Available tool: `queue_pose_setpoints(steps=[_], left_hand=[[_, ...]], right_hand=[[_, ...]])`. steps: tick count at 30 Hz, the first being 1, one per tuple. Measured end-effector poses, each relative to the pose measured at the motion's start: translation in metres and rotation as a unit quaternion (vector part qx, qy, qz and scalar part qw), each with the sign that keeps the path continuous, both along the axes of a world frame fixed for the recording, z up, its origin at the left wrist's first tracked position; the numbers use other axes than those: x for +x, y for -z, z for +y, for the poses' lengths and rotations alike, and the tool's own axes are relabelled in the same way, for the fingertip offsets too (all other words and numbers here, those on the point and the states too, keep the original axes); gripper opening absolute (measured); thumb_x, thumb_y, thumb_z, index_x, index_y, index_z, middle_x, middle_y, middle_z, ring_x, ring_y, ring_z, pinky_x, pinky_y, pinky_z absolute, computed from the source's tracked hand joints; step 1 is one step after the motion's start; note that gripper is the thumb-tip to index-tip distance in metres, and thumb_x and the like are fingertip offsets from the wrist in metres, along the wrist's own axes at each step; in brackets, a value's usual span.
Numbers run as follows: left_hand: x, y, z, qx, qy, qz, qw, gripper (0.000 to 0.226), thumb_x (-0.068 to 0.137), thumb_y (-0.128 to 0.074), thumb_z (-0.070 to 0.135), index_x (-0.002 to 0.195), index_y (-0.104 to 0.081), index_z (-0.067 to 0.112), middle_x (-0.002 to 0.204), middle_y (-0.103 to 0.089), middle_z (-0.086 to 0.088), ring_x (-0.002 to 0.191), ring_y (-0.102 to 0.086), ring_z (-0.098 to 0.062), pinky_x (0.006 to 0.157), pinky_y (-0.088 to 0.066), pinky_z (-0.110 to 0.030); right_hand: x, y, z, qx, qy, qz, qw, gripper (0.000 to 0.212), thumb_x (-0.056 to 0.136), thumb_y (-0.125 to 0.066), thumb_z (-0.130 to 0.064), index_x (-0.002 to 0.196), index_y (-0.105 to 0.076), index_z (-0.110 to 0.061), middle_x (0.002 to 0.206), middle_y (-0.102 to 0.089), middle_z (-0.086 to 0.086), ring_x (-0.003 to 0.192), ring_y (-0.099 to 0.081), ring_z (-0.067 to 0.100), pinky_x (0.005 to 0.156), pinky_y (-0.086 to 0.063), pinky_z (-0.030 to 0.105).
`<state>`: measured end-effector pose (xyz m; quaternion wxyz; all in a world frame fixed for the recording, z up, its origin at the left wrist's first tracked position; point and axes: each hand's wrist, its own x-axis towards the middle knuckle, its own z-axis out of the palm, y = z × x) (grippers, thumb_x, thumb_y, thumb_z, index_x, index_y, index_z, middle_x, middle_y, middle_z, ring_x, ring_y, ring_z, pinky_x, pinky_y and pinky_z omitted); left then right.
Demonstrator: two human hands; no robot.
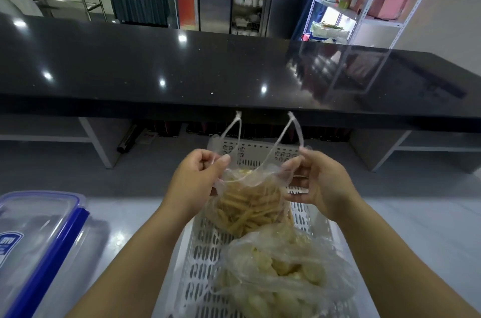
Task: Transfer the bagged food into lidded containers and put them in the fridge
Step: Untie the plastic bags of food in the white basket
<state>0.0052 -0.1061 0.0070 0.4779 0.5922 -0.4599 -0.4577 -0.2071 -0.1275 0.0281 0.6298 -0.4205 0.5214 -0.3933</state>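
While both hands pulled at its rim, the clear plastic bag of pale yellow strips (pixel 247 209) hung between them: left hand (pixel 197 179) and right hand (pixel 316 182) each pinched an edge above the white perforated plastic basket (pixel 197 252); a blue-clipped lidded container (pixel 33 234) sat left of the left hand.

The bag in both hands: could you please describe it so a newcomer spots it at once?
Find the white slotted basket, front and centre. Of the two clear bags there, this is the farther bag, gripped by the left hand and right hand. It alone holds thin yellow sticks; the nearer bag holds rounded chunks.
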Motion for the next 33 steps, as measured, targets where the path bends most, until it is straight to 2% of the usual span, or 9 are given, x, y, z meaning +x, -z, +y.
queue_pose_setpoints(steps=[3,7,12,15,19,23,25,28,33], left_hand=[[0.003,-0.004,0.005,-0.006,0.055,-0.049,0.997,0.038,0.065,-0.074,0.046,0.093,-0.06,0.024,0.095,-0.065,-0.015,0.083,-0.066,-0.03,0.072,-0.057,-0.045],[0.004,-0.009,0.006,-0.006,0.098,-0.174,0.98,0.036,0.066,-0.082,0.034,0.093,-0.06,0.029,0.079,-0.062,0.001,0.065,-0.057,-0.008,0.052,-0.045,-0.013],[0.008,-0.003,-0.006,-0.018,0.056,-0.099,0.993,0.02,0.08,-0.071,0.027,0.071,-0.061,0.011,0.062,-0.056,-0.002,0.057,-0.055,-0.017,0.06,-0.052,-0.037],[0.011,0.0,-0.009,-0.012,-0.001,-0.02,1.0,0.019,0.088,-0.062,0.02,0.075,-0.057,0.007,0.061,-0.057,-0.004,0.052,-0.055,-0.017,0.056,-0.053,-0.035],[0.006,0.004,-0.008,-0.011,-0.031,0.009,0.999,0.019,0.092,-0.057,0.019,0.077,-0.056,0.007,0.054,-0.061,0.001,0.047,-0.058,-0.011,0.048,-0.052,-0.027],[-0.001,0.004,-0.005,-0.011,-0.025,0.026,0.999,0.019,0.091,-0.059,0.019,0.081,-0.057,0.003,0.058,-0.063,-0.004,0.049,-0.06,-0.013,0.051,-0.055,-0.03],[-0.001,0.002,-0.003,-0.015,-0.03,0.038,0.999,0.019,0.09,-0.059,0.018,0.083,-0.057,0.001,0.059,-0.064,-0.004,0.051,-0.062,-0.015,0.053,-0.057,-0.032],[-0.001,0.0,0.0,-0.017,-0.03,0.05,0.998,0.017,0.089,-0.06,0.016,0.082,-0.058,0.001,0.062,-0.067,-0.005,0.053,-0.064,-0.016,0.052,-0.057,-0.03],[-0.004,0.0,0.005,-0.002,-0.037,0.112,0.993,0.012,0.089,-0.059,0.01,0.08,-0.056,0.002,0.069,-0.068,-0.01,0.054,-0.064,-0.012,0.05,-0.056,-0.023]], right_hand=[[0.003,-0.006,-0.004,0.008,-0.052,0.084,0.995,0.059,0.074,-0.044,-0.069,0.064,-0.062,-0.014,0.082,-0.068,0.008,0.078,-0.064,0.025,0.071,-0.054,0.042],[0.013,-0.01,-0.008,-0.077,-0.117,0.134,0.981,0.063,0.073,-0.04,-0.077,0.086,-0.069,-0.022,0.105,-0.061,0.01,0.102,-0.06,0.027,0.087,-0.052,0.05],[0.004,-0.003,-0.006,-0.191,-0.225,0.077,0.952,0.055,0.077,-0.058,-0.05,0.076,-0.065,0.004,0.078,-0.064,-0.001,0.077,-0.062,0.015,0.076,-0.053,0.039],[-0.004,-0.001,0.002,-0.161,-0.23,0.028,0.959,0.051,0.084,-0.056,-0.052,0.055,-0.057,-0.01,0.054,-0.059,0.003,0.055,-0.058,0.017,0.063,-0.048,0.027],[0.001,0.001,0.005,-0.113,-0.125,0.247,0.954,0.046,0.092,-0.047,-0.047,0.065,-0.057,-0.011,0.049,-0.049,-0.001,0.042,-0.044,0.011,0.057,-0.043,0.028],[0.013,-0.004,0.006,-0.13,-0.139,0.47,0.862,0.049,0.071,-0.057,-0.073,0.089,-0.058,-0.027,0.085,-0.063,-0.01,0.073,-0.059,0.005,0.057,-0.048,0.027],[0.021,-0.009,0.007,-0.144,-0.154,0.538,0.816,0.056,0.068,-0.051,-0.079,0.086,-0.061,-0.026,0.079,-0.065,-0.008,0.071,-0.059,0.007,0.059,-0.048,0.029],[0.028,-0.004,0.003,-0.156,-0.149,0.593,0.776,0.045,0.079,-0.058,-0.058,0.074,-0.064,-0.013,0.057,-0.054,-0.003,0.053,-0.049,0.015,0.049,-0.036,0.026],[0.018,0.005,0.0,-0.098,-0.119,0.572,0.806,0.023,0.087,-0.055,-0.026,0.07,-0.058,-0.012,0.056,-0.055,-0.002,0.049,-0.048,0.014,0.049,-0.04,0.027]])
